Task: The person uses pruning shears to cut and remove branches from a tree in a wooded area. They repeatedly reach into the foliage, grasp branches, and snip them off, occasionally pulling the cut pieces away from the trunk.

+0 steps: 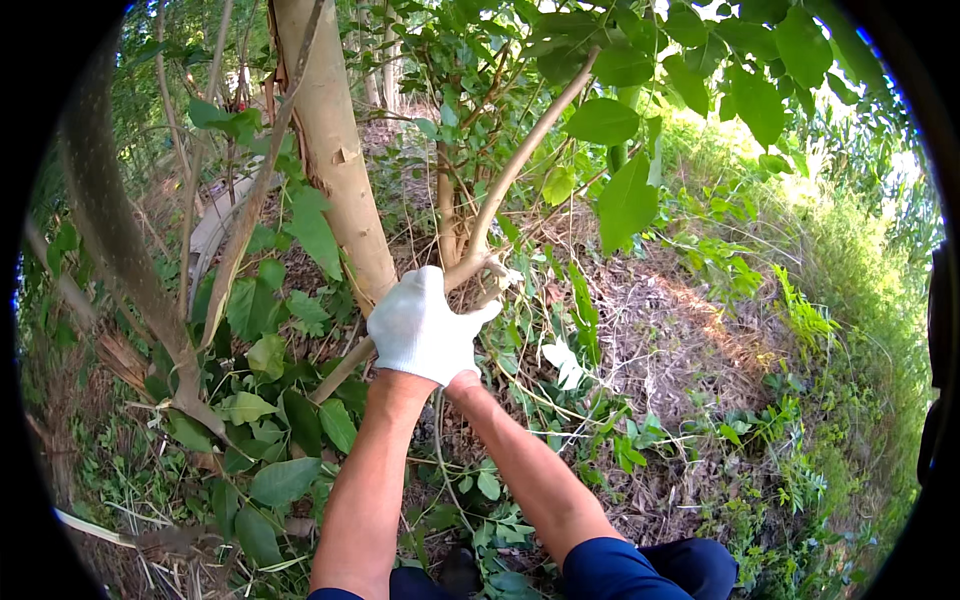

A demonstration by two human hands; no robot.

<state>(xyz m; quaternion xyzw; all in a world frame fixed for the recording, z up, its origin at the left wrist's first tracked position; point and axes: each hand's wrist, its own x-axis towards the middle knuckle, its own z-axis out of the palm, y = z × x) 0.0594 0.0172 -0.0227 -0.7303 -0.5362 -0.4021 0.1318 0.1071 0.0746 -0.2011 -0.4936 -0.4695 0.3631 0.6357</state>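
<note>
My left hand point(411, 322), in a white knit glove, is closed around a tree branch point(465, 271). The branch slants from low on the left, passes under the glove and rises to the upper right. Against my left hand lies my right hand point(463, 358), also gloved; its fingers are mostly hidden, so its grip cannot be made out. A white-gloved thumb reaches toward a short pale stub point(504, 279) beside the branch's fork. Just behind the hands stands a thick tree trunk point(337, 150) with peeling bark.
Dark, thin trunks point(124, 225) rise at the left. Broad green leaves point(285, 480) crowd the lower left, and more leaves point(630, 199) hang at the upper right. Dry leaf litter point(660, 322) and vines cover the ground. My bent knee point(690, 566) shows at the bottom.
</note>
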